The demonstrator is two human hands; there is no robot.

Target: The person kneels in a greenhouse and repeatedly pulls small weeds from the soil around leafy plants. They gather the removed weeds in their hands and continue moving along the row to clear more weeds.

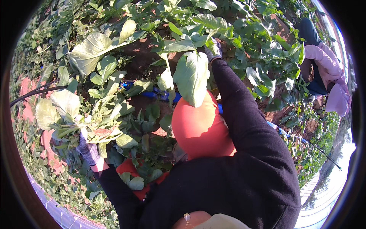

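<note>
My left hand (88,148), in a grey knit glove, grips a bunch of picked leafy greens (94,126) out to the left. Pale broad leaves and cut stems stick out on both sides of the fist. My right hand (214,51), gloved too, reaches forward into the standing green plants (197,31). Leaves cover its fingers, so whether it grasps a stem is hidden. One large leaf (193,75) hangs just below that hand, in front of my red-clad knee (200,128).
A blue flat hose or strip (155,94) runs across the soil beneath the leaves. Thin black tubing (43,90) crosses at the left. Another person (326,63) in a pink top and hat crouches at the right. Reddish bare soil (51,148) shows between plants.
</note>
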